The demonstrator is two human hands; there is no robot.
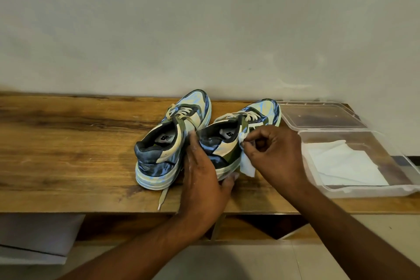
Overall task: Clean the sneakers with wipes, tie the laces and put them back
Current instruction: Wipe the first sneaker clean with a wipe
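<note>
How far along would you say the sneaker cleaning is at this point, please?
Early. In hand: the left hand steadies the right sneaker while the right hand wipes its side with a wipe. Left: the left sneaker, its loose lace untied, then putting both away.

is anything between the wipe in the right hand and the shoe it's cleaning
Nothing visible. The right hand pinches the wipe right against the outer side of the right shoe, while the left hand steadies that shoe at its heel.

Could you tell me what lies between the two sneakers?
In the head view, the left hand lies between the left sneaker and right sneaker.
</note>
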